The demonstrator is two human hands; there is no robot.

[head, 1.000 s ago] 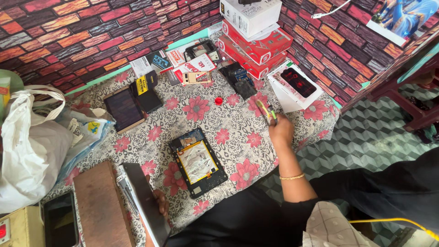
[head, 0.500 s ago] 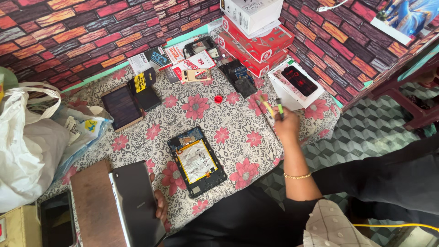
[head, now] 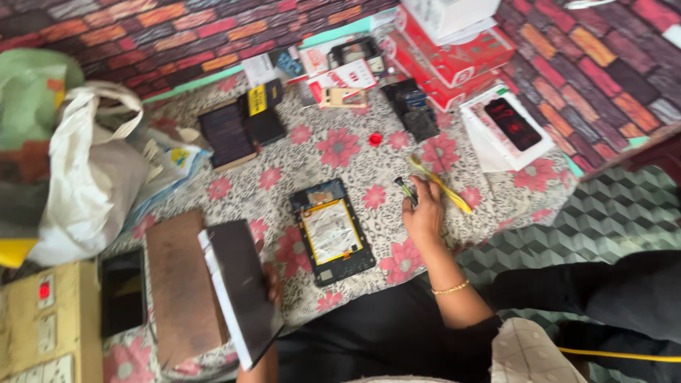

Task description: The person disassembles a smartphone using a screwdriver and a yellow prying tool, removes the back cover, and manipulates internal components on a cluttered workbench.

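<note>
1. Your right hand (head: 424,216) rests low on the flowered cloth (head: 355,159), fingers curled and pinching a dark-tipped screwdriver (head: 407,190) together with a yellow tool (head: 445,188); the yellow tool juts out past your knuckles toward the right, and the screwdriver's tip points up and away from you.
2. The opened tablet (head: 331,230) lies flat just beside that hand, to its left — back cover off, its pale battery showing; the hand and the tablet are near but not touching.
3. Your left hand (head: 272,284) is mostly hidden behind a dark flat panel (head: 240,291); only fingers show at the panel's right edge, wrapped around it, so it is held tilted up off the cloth, with its white edge facing left.
4. That panel sits well left of the tablet, just beside a brown board (head: 179,284) lying flat; left of the board lies a black phone (head: 122,291), next to a yellowish switch box (head: 46,323).
5. Farther off — a small red cap (head: 375,139) beyond the tablet, a dark stack (head: 225,135) to the upper left, red boxes (head: 454,57) against the brick-patterned wall, and a white bag (head: 89,177) at the left edge.
</note>
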